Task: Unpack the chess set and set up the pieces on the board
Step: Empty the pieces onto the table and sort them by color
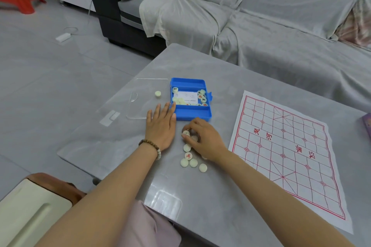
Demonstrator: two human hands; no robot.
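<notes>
A blue plastic box (190, 114) sits open on the grey table, with several cream round chess pieces (202, 96) and a white card inside. Its clear lid (140, 110) lies to the left with one piece (158, 93) on it. My left hand (160, 126) rests flat, fingers apart, touching the box's front left corner. My right hand (202, 138) curls over a small pile of pieces (189, 158) in front of the box, fingers pinching one. The white cloth board (285, 154) with red lines lies to the right, bare of pieces.
A grey-covered sofa (261, 26) runs behind the table. The table's left edge (96, 110) drops to a tiled floor. A purple object (367, 126) pokes in at the right edge. A cream and brown seat (30, 206) is at lower left.
</notes>
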